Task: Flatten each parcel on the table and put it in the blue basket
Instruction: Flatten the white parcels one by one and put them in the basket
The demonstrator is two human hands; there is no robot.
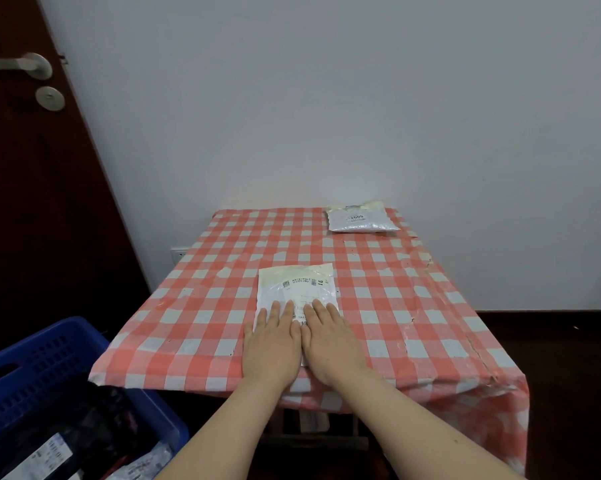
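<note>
**Both palms flat on near parcel**

Left hand (271, 344) and right hand (330, 344) lie side by side, fingers straight and held close together, pressing down on the near half of a white parcel (297, 287). Parcel sits on the table (413, 306), near the front edge, label side up; far half is uncovered. Table is covered in a red-and-white checked cloth.

Second parcel (359, 220) lies at the far right corner of the table, well apart from the hands, untouched.

Blue basket (49, 355) stands at lower left, below table level, beside the table's near left corner; it holds dark and labelled parcels already.
</note>
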